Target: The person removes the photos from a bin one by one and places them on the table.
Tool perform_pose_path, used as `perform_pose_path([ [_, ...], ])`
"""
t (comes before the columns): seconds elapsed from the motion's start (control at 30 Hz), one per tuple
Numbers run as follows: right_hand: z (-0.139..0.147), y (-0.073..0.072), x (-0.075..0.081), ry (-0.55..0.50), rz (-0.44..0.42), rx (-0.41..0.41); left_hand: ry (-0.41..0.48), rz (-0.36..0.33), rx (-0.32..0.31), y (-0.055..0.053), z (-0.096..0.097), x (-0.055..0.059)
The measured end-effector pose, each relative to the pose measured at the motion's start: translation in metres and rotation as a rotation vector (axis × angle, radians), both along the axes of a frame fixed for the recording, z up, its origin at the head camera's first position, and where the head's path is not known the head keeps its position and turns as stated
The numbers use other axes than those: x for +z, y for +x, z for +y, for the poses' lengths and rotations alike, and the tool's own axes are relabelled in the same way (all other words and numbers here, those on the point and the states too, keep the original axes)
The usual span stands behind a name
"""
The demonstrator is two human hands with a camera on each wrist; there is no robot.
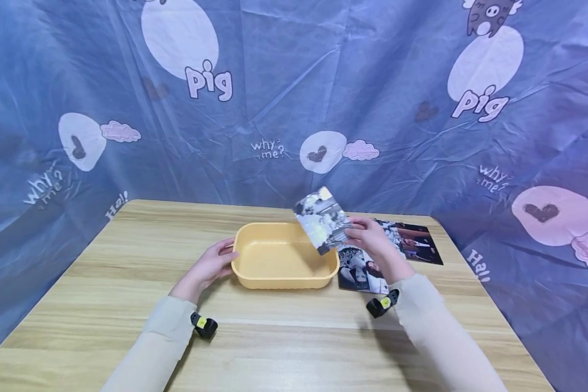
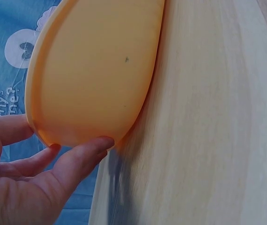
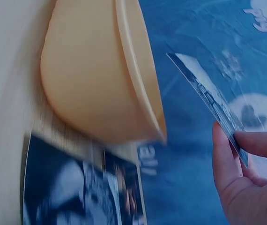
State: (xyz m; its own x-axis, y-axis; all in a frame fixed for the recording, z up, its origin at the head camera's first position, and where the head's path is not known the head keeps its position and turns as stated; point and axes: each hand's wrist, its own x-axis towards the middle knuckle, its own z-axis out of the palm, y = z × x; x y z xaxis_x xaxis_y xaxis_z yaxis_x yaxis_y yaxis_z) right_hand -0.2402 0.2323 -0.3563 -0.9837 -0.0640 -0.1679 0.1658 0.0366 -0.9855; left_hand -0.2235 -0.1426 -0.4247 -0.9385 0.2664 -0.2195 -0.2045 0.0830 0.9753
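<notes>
A yellow plastic basin (image 1: 274, 283) stands on the wooden table, and its inside shows no contents. My left hand (image 1: 212, 265) grips the basin's left end, thumb over the rim and fingers along the outer side, as the left wrist view shows with the thumb (image 2: 84, 157). My right hand (image 1: 369, 239) pinches a black-and-white photo (image 1: 322, 220) by its edge between thumb and fingers. That photo is raised and tilted over the basin's right back corner. In the right wrist view the photo (image 3: 211, 101) appears nearly edge-on, apart from the basin's rim (image 3: 140, 93).
More photo prints (image 1: 360, 272) lie on the table right of the basin, partly under my right forearm. A darker print (image 1: 421, 247) lies farther right, near the table's right edge. A blue patterned cloth (image 1: 284, 98) hangs behind the wooden table (image 1: 294, 337).
</notes>
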Motion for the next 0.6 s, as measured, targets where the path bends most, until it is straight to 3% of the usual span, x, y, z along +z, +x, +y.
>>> perform_pose_path([
  [0.23, 0.059, 0.026, -0.002, -0.145, -0.003, -0.134, 0.009, 0.012, -0.005, 0.000, 0.000, -0.001],
  [0.4, 0.104, 0.047, -0.015, -0.303, -0.017, -0.155, 0.004, 0.003, -0.005, 0.002, 0.000, -0.001],
  [0.6, 0.146, 0.070, -0.034, -0.375, -0.128, -0.228, 0.005, 0.002, -0.002, 0.001, 0.000, -0.001],
])
